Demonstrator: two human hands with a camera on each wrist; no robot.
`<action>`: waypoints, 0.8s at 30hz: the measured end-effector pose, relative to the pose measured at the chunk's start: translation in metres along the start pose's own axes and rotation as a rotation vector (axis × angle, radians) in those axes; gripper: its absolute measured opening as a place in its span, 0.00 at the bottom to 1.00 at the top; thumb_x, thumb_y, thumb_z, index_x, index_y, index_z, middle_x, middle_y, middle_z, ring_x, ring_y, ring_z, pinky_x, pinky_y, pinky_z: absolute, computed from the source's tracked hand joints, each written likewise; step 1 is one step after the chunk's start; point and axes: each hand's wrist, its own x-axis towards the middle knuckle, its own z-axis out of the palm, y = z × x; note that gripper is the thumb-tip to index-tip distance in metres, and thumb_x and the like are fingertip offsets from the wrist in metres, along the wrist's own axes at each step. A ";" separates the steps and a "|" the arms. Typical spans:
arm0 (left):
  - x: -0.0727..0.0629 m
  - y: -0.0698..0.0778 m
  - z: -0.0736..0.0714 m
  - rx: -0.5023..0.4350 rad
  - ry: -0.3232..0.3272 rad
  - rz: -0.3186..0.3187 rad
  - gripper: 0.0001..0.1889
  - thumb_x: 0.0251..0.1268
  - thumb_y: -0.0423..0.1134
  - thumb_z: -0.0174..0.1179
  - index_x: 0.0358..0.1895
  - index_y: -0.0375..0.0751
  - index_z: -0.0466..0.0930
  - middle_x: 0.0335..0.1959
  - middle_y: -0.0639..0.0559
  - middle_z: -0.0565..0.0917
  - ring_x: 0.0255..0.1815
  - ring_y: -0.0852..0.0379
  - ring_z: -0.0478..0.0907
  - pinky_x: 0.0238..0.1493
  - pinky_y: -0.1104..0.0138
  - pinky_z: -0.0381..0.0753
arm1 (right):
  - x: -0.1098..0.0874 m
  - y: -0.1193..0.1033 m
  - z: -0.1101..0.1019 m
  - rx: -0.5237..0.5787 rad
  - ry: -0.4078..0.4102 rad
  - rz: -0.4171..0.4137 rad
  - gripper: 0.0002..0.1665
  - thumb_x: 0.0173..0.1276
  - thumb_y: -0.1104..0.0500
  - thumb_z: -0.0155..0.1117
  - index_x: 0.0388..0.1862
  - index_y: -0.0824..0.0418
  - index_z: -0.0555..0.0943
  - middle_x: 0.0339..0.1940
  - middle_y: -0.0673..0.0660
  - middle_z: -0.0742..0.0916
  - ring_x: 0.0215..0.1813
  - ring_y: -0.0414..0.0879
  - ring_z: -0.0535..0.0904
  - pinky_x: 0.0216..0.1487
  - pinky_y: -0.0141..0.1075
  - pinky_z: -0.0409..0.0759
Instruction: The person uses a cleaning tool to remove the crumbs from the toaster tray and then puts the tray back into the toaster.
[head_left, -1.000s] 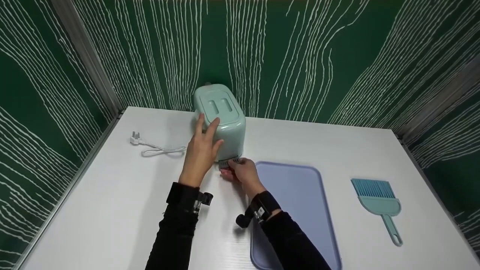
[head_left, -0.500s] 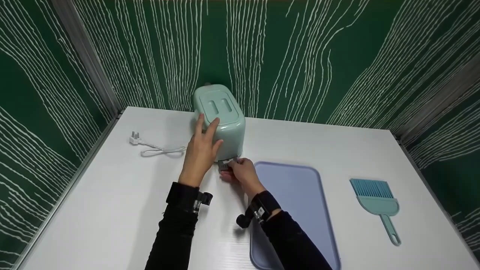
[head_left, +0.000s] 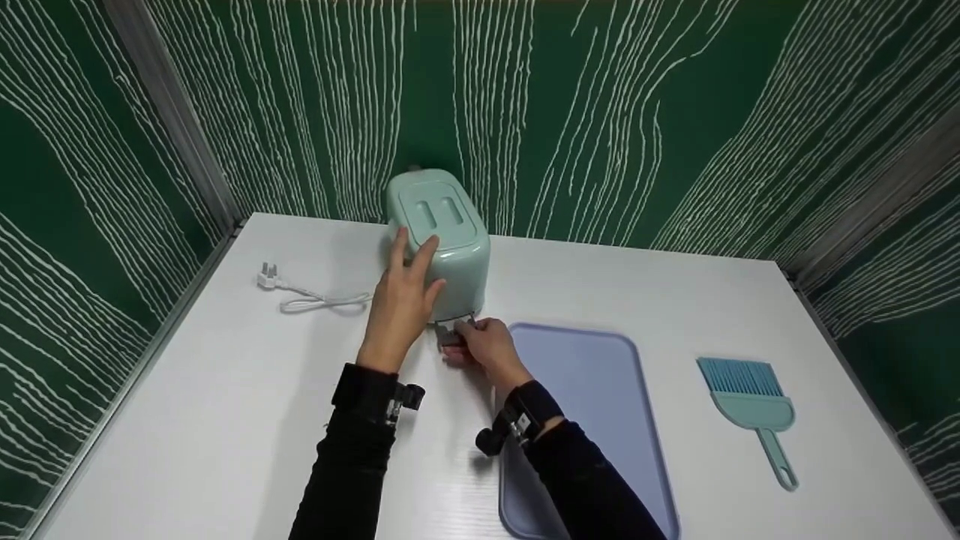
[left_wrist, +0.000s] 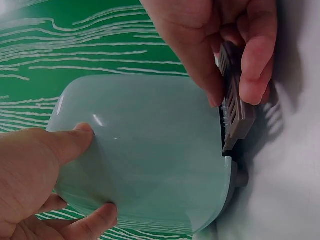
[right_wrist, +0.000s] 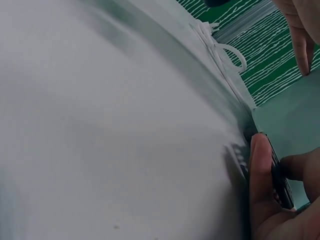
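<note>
A mint-green toaster (head_left: 461, 274) with a lid on top stands at the back middle of the table. My left hand (head_left: 397, 307) lies on its near left side and top edge, fingers spread and fairly straight. At the bottom of its near end, a grey slotted crumb tray (left_wrist: 236, 107) sticks partly out of the housing. My right hand (head_left: 489, 352) pinches that tray, thumb above and fingers beneath. In the left wrist view the thumb and fingers lie on either face of the tray. The tray's inner end is hidden inside the toaster (left_wrist: 150, 145).
A coiled white cord with a plug (head_left: 268, 277) lies left of the toaster. To the right, a lilac tray (head_left: 592, 382) lies partly under my right forearm. Farther right is a teal hand brush (head_left: 754, 409). Green walls (head_left: 585, 135) close off the back and sides.
The crumb tray has slid slightly farther out of the toaster toward me, and my right hand has moved with it. My left hand has stayed in place on the toaster.
</note>
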 end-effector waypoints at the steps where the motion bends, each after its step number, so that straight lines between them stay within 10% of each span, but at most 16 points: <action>1: 0.000 0.000 0.000 -0.002 0.001 0.001 0.32 0.76 0.40 0.68 0.79 0.46 0.69 0.83 0.27 0.60 0.61 0.25 0.84 0.57 0.40 0.87 | 0.000 0.000 -0.001 -0.020 0.006 0.001 0.12 0.85 0.58 0.60 0.45 0.68 0.75 0.26 0.57 0.90 0.21 0.39 0.87 0.29 0.31 0.89; 24: 0.000 0.000 0.000 0.006 0.012 0.017 0.33 0.75 0.39 0.69 0.79 0.44 0.70 0.83 0.26 0.60 0.57 0.26 0.85 0.54 0.41 0.88 | -0.002 -0.002 -0.011 -0.142 -0.049 0.043 0.12 0.83 0.59 0.62 0.40 0.67 0.79 0.22 0.55 0.88 0.20 0.39 0.87 0.27 0.29 0.87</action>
